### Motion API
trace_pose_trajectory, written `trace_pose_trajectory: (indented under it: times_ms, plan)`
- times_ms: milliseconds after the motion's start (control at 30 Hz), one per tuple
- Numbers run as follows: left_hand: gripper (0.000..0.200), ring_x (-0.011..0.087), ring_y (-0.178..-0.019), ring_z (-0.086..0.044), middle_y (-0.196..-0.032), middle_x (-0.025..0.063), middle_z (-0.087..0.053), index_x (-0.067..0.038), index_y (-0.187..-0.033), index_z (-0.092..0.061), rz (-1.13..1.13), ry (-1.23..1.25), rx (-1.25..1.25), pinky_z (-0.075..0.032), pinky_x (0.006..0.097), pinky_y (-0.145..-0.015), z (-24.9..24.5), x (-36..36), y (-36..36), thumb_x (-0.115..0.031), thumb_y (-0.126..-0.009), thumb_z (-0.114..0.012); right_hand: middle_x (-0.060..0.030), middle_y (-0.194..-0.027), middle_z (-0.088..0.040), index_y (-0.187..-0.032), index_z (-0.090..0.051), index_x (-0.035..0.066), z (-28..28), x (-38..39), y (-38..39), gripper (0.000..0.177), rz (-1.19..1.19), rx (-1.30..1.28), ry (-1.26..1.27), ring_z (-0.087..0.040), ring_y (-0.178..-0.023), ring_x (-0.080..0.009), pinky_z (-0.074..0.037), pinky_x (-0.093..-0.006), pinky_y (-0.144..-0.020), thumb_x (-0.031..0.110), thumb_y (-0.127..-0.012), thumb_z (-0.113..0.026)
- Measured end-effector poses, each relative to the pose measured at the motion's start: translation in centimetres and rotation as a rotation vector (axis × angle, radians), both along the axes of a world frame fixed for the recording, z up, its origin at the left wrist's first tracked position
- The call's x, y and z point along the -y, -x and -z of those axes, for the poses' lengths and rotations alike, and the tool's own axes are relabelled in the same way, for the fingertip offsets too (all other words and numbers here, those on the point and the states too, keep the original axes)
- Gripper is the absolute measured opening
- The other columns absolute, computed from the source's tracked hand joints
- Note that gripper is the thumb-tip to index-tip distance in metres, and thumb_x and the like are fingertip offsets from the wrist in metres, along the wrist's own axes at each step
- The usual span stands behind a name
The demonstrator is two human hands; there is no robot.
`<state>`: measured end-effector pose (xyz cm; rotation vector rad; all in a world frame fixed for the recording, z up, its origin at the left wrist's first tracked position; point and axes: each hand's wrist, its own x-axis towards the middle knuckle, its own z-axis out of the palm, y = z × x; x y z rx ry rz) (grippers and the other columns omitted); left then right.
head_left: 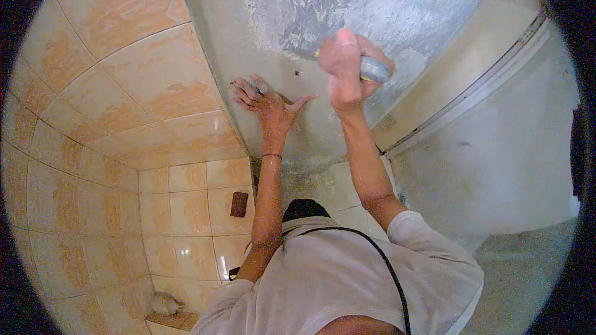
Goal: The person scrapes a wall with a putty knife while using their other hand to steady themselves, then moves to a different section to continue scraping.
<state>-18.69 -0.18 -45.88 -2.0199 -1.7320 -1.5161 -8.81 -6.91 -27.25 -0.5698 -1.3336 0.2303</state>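
My left hand (267, 102) rests on the pale wall surface (230, 43) with its fingers spread. Grey dust or residue marks its fingertips. My right hand (347, 65), somewhat blurred, is wrapped round a tool with a grey-and-yellow handle (375, 69). The handle's end sticks out on the right side of the fist, and the working end is hidden, so its kind does not show. Just beyond the right fist is a rough grey patch (310, 12) where the coating is flaked and uneven. A small dark hole (297, 73) lies between the two hands.
Orange-patterned tiles (180, 96) cover the wall on the left. To the right run a frame edge (472, 90) and a pale smooth panel (484, 161). A dark red-brown rectangular item (239, 205) shows against tiles lower left, and a pale rounded object (165, 304) sits on a ledge.
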Motion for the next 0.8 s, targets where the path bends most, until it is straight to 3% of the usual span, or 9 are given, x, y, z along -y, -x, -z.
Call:
trace_pose_trajectory:
  times_ms: [167, 267, 333, 367, 433, 533, 633, 700, 800]
  plan:
    - [0.154, 0.0545, -0.141, 0.019, -0.155, 0.0322, 0.021, -0.005, -0.153, 0.017, -0.019, -0.104, -0.014, 0.006, 0.0695, -0.110, 0.1, -0.3, -0.1, -0.085, -0.054, -0.070, -0.0058, -0.072, -0.050, -0.080, -0.053, 0.004, -1.0, 1.4, -3.4, 0.017, 0.036, -0.090, -0.247, -0.051, -0.068, -0.0165, -0.043, -0.0315, -0.064, 0.015, -0.091, -0.058]
    - [0.155, 0.0528, -0.142, 0.020, -0.155, 0.0318, 0.021, -0.005, -0.152, 0.018, -0.038, -0.121, -0.028, 0.006, 0.0687, -0.110, 0.0, -0.3, -0.2, -0.085, -0.053, -0.070, -0.0080, -0.085, -0.059, -0.091, -0.058, 0.005, -0.3, 3.8, -7.3, 0.011, 0.308, 0.034, -0.295, -0.056, -0.077, -0.0236, -0.046, -0.0361, -0.074, 0.015, -0.091, -0.060]
    - [0.156, 0.0520, -0.142, 0.020, -0.155, 0.0316, 0.022, -0.005, -0.152, 0.019, -0.041, -0.105, -0.038, 0.007, 0.0683, -0.111, 0.0, -0.3, -0.3, -0.085, -0.053, -0.071, -0.0129, -0.084, -0.062, -0.091, -0.061, 0.004, 1.5, 5.5, -9.9, 0.025, 0.754, 0.365, -0.053, -0.058, -0.078, -0.0298, -0.046, -0.0403, -0.080, 0.028, -0.095, -0.059]
    - [0.156, 0.0514, -0.142, 0.021, -0.154, 0.0313, 0.022, -0.005, -0.152, 0.019, -0.043, -0.097, -0.040, 0.007, 0.0680, -0.111, 0.0, -0.3, -0.3, -0.084, -0.053, -0.071, -0.0129, -0.084, -0.062, -0.091, -0.061, 0.004, 2.5, 6.4, -10.9, 0.025, 0.757, 0.362, -0.048, -0.058, -0.078, -0.0298, -0.046, -0.0403, -0.080, 0.028, -0.095, -0.059]
    - [0.157, 0.0509, -0.142, 0.021, -0.154, 0.0310, 0.023, -0.005, -0.152, 0.019, -0.040, -0.084, -0.051, 0.007, 0.0678, -0.111, 0.2, -0.3, -0.4, -0.084, -0.052, -0.072, -0.0191, -0.090, -0.066, -0.099, -0.063, 0.000, 4.9, 7.8, -12.6, 0.040, 0.774, 0.220, 0.637, -0.061, -0.082, -0.0331, -0.047, -0.0425, -0.081, 0.040, -0.096, -0.060]
    - [0.158, 0.0509, -0.143, 0.021, -0.154, 0.0310, 0.023, -0.005, -0.152, 0.020, -0.032, -0.119, -0.063, 0.008, 0.0676, -0.111, 0.2, -0.4, -0.4, -0.085, -0.050, -0.072, -0.0217, -0.098, -0.069, -0.105, -0.062, -0.004, 12.0, 8.9, -16.7, 0.051, 0.896, 0.298, 0.813, -0.064, -0.081, -0.0311, -0.048, -0.0438, -0.079, 0.046, -0.095, -0.060]
    - [0.159, 0.0510, -0.143, 0.020, -0.155, 0.0309, 0.021, -0.006, -0.152, 0.020, -0.054, -0.070, -0.035, 0.006, 0.0678, -0.111, 0.0, -0.4, -0.6, -0.084, -0.050, -0.073, -0.0169, -0.094, -0.070, -0.104, -0.065, -0.002, 19.5, 12.1, -20.0, 0.053, 0.665, 0.108, 1.135, -0.064, -0.074, -0.0274, -0.050, -0.0420, -0.072, 0.049, -0.093, -0.061]
    - [0.159, 0.0518, -0.143, 0.017, -0.155, 0.0311, 0.019, -0.006, -0.153, 0.018, -0.059, -0.158, -0.062, 0.005, 0.0691, -0.110, 0.0, -0.4, -0.5, -0.083, -0.049, -0.075, -0.0080, -0.067, -0.063, -0.083, -0.066, 0.006, 22.2, 14.8, -18.7, 0.042, 0.433, -0.272, 1.211, -0.059, -0.055, -0.0127, -0.047, -0.0287, -0.053, 0.046, -0.092, -0.066]
    - [0.156, 0.0511, -0.143, 0.014, -0.155, 0.0313, 0.018, -0.004, -0.154, 0.015, -0.044, -0.198, -0.050, 0.002, 0.0675, -0.112, -0.8, 0.3, -0.6, -0.082, -0.052, -0.075, -0.0062, -0.085, -0.067, -0.096, -0.067, 0.004, 28.5, 18.8, -18.1, 0.035, 0.123, -0.507, 1.386, -0.064, -0.073, -0.0147, -0.052, -0.0294, -0.064, 0.038, -0.090, -0.070]
